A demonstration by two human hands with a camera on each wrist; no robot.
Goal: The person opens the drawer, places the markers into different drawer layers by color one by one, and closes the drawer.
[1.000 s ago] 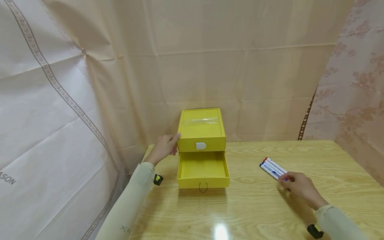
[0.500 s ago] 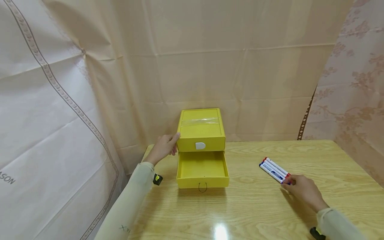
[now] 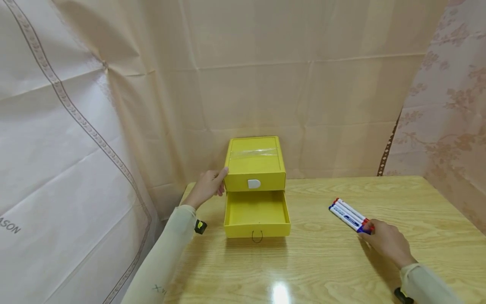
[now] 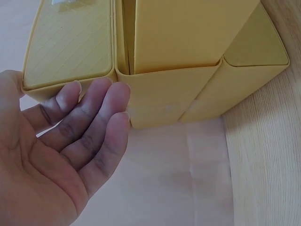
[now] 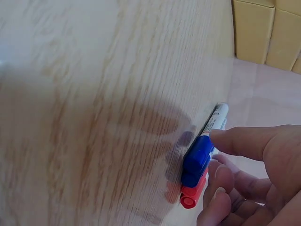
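Note:
In the head view my left hand point(image 3: 206, 185) rests at the left side of a yellow drawer box point(image 3: 255, 154), thumb at its upper front edge. The left wrist view shows the fingers point(image 4: 96, 115) loosely bent against its side wall. The lower drawer point(image 3: 258, 211) is pulled out and bare inside; a dark loop hangs on its front. My right hand point(image 3: 387, 242) holds the capped ends of several white markers point(image 3: 347, 215) lying in a row. In the right wrist view the thumb point(image 5: 235, 141) is at the blue cap point(image 5: 197, 155), with fingers bent beside the red cap point(image 5: 192, 195).
The upper drawer, with a white tab handle point(image 3: 254, 183), is closed. Clear tape point(image 3: 254, 153) crosses the box's top. Everything stands on a wood-grain table point(image 3: 322, 261), with beige cloth point(image 3: 303, 84) hanging behind it and along the sides.
My right hand has slid slightly to the right along the markers, so more of their blue and red caps shows. The markers, the drawer box and my left hand stay nearly in place.

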